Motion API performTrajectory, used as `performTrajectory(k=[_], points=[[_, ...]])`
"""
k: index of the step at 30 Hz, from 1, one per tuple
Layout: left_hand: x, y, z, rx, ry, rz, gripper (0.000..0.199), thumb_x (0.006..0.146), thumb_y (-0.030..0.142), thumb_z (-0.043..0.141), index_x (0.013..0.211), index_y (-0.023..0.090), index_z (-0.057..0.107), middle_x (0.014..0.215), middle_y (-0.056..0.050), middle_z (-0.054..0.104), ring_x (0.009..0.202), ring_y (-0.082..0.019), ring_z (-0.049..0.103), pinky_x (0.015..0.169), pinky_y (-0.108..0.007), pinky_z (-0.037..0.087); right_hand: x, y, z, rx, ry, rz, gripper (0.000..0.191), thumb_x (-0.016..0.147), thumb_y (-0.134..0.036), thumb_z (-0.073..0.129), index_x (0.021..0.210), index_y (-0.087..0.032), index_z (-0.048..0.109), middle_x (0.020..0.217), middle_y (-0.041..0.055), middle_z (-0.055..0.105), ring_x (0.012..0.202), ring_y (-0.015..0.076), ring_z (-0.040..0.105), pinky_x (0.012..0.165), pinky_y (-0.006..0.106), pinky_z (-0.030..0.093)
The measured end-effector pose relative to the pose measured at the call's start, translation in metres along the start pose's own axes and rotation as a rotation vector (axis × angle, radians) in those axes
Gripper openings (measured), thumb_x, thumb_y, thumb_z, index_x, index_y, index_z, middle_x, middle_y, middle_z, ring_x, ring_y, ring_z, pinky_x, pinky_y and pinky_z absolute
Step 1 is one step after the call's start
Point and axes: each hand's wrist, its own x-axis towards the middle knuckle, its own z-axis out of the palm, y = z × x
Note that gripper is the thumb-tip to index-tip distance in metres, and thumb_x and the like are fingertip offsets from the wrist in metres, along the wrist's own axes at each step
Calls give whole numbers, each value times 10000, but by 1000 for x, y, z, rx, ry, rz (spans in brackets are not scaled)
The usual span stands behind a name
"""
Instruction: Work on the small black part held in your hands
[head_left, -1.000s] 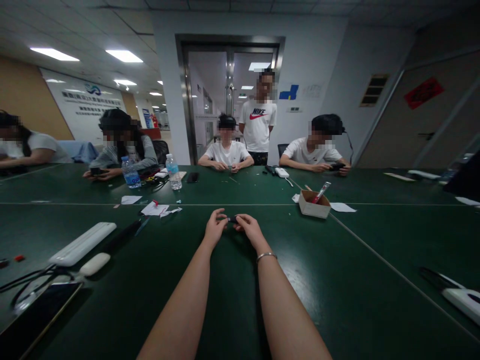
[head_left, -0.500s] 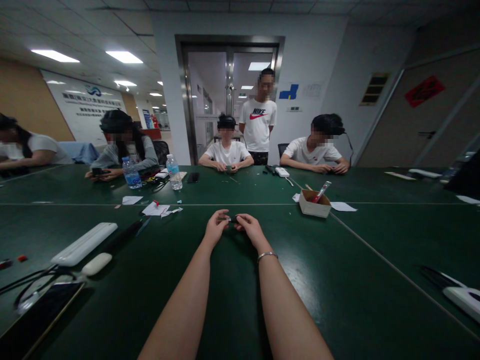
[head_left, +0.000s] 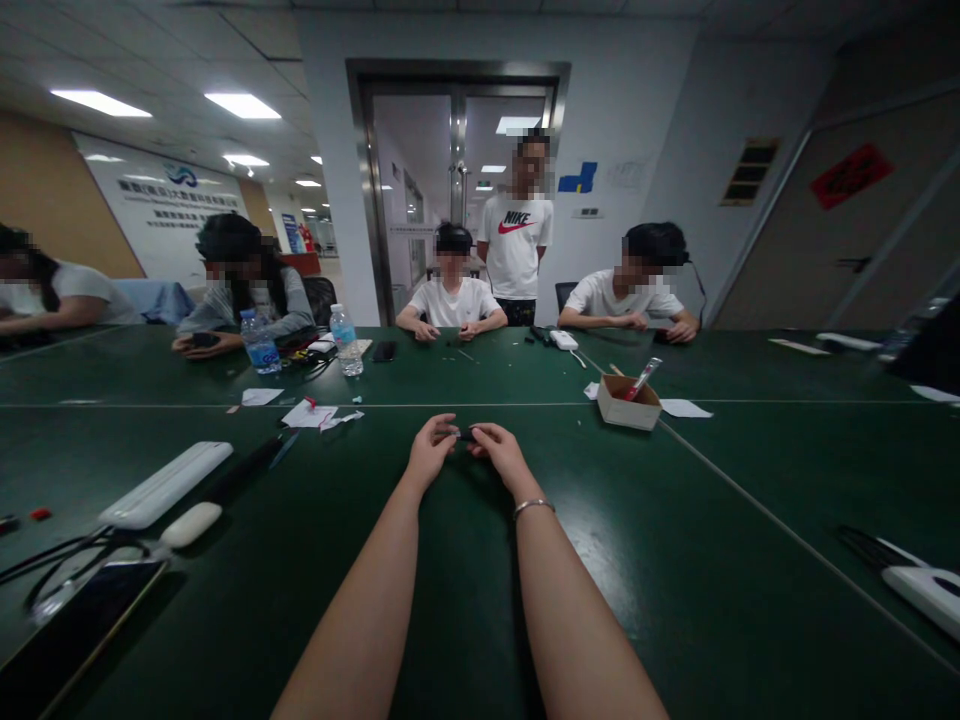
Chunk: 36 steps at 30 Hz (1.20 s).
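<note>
Over the dark green table (head_left: 465, 560), both arms reach forward and the hands face each other. A small, short black object (head_left: 466, 435) with a pale end spans the gap between them; it is too small to make out its kind. My left hand (head_left: 431, 450) is closed in a pinch at the pale end on the left. From the other side, my right hand (head_left: 501, 452) pinches the black end between thumb and fingers, and a silver bangle (head_left: 534, 506) circles that wrist. The fingertips partly hide the object.
To the left lie a white power bank (head_left: 169, 484), a white oval case (head_left: 191, 525), a phone (head_left: 82, 625) and cables. Farther off are paper scraps (head_left: 309, 416), water bottles (head_left: 346, 340) and a small cardboard box (head_left: 628, 405). Several people sit opposite; one person (head_left: 516, 230) stands.
My hands keep the same pinch on the small black object, almost unmoved. The view has shifted slightly. Across the table, the middle seated person's hands have moved apart, as have the right-hand person's.
</note>
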Motion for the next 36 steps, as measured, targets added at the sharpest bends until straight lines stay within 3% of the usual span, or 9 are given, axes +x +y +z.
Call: performTrajectory(k=[5, 8, 12, 15, 20, 25, 28, 32, 36], points=[[3, -6, 0, 34, 33, -40, 336, 739, 347, 650, 1020, 164, 635, 873, -68, 640, 721, -134, 607, 573, -219, 505, 0, -1, -1, -18, -15, 3, 403, 611, -444, 749, 880, -155, 672, 626, 17, 661, 566, 137, 609, 601, 282, 486], [3, -8, -1, 13, 28, -32, 291, 771, 319, 602, 1023, 177, 636, 1021, -94, 632, 835, -166, 621, 603, -241, 531, 0, -2, -2, -6, -8, 8, 395, 624, -439, 741, 893, -158, 670, 634, 21, 661, 576, 139, 612, 611, 284, 490], [1, -4, -1, -26, -7, 18, 314, 709, 219, 640, 1022, 192, 638, 1156, -97, 600, 976, -201, 605, 703, -293, 552, 0, -1, -2, 13, 11, -3, 399, 633, -442, 734, 906, -159, 665, 641, 21, 660, 584, 137, 613, 623, 285, 498], [0, -2, -1, 19, -55, 26, 271, 700, 210, 654, 969, 181, 656, 1076, -89, 632, 910, -183, 625, 719, -296, 544, 1, 1, -2, 13, 10, -9, 406, 620, -431, 743, 911, -159, 663, 663, 20, 661, 592, 133, 614, 635, 287, 504], [1, -4, -2, 49, -23, -35, 255, 733, 333, 656, 921, 161, 663, 912, -69, 656, 787, -152, 623, 682, -278, 531, 2, 3, -4, 6, -15, -9, 380, 636, -395, 739, 926, -160, 667, 688, 26, 669, 618, 137, 624, 653, 290, 514], [4, -10, -3, 173, -16, -74, 370, 759, 518, 595, 749, 151, 640, 690, -22, 616, 631, -126, 581, 586, -242, 500, 2, 3, -4, 20, -33, -2, 363, 656, -382, 730, 938, -161, 672, 726, 31, 680, 636, 135, 631, 660, 285, 515], [5, -13, -2, 206, 2, -71, 445, 781, 578, 536, 726, 146, 630, 659, -27, 608, 599, -126, 574, 551, -238, 495, 2, 3, -5, 22, -49, -6, 382, 651, -394, 734, 940, -151, 672, 701, 30, 678, 622, 132, 624, 653, 284, 511], [3, -11, 0, 103, 35, -80, 393, 790, 523, 560, 936, 167, 640, 932, -84, 650, 755, -163, 628, 573, -264, 541, 3, 4, -5, 36, -36, -7, 391, 643, -400, 737, 935, -150, 666, 686, 25, 677, 612, 130, 623, 644, 280, 507], [-2, -5, 0, 42, -39, 39, 379, 717, 335, 693, 1068, 216, 612, 1135, -97, 606, 947, -196, 614, 670, -285, 563, 3, 5, -4, 50, -11, -3, 379, 642, -397, 739, 923, -154, 665, 704, 27, 682, 618, 130, 627, 642, 279, 511]])
